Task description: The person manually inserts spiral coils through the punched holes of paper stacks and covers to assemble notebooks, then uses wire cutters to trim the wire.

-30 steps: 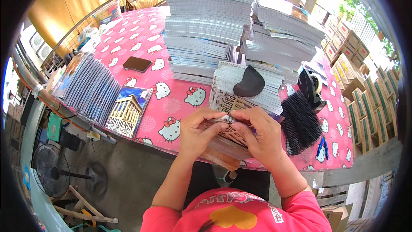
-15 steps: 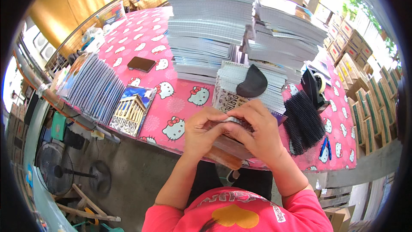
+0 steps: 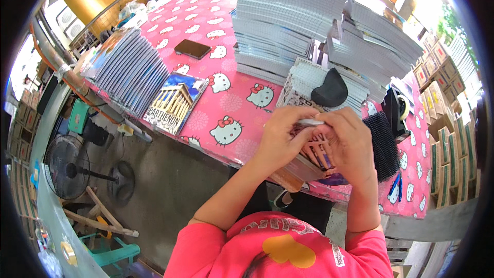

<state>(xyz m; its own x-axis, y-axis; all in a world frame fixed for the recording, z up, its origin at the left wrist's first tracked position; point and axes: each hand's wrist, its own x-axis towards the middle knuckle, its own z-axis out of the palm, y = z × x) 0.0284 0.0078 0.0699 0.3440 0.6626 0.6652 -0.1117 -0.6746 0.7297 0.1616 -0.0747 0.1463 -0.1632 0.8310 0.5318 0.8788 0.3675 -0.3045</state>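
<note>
My left hand (image 3: 289, 136) and my right hand (image 3: 352, 141) are close together at the table's front edge. Their fingers are closed on a notebook (image 3: 318, 153) with a temple picture on its cover, gripping its upper edge from both sides. Fingers hide much of it. Just beyond the hands, a black curved piece (image 3: 330, 88) rests on a pile of hole-punched pages (image 3: 301, 76). Right of my right hand lies a bunch of black binding coils (image 3: 382, 146). Below the notebook a brown block (image 3: 287, 179) shows at the edge.
Tall stacks of pages (image 3: 288, 15) rise at the back. Spiral notebooks (image 3: 126, 67) stand in a row at left, beside a temple-cover notebook (image 3: 172, 104). A phone (image 3: 193, 49) lies behind. At right are a tape dispenser (image 3: 396, 114) and a blue hand tool (image 3: 394, 188).
The view has swung left, so the table's things appear farther right. My hands still grip the notebook, and more of its cover now shows between them.
</note>
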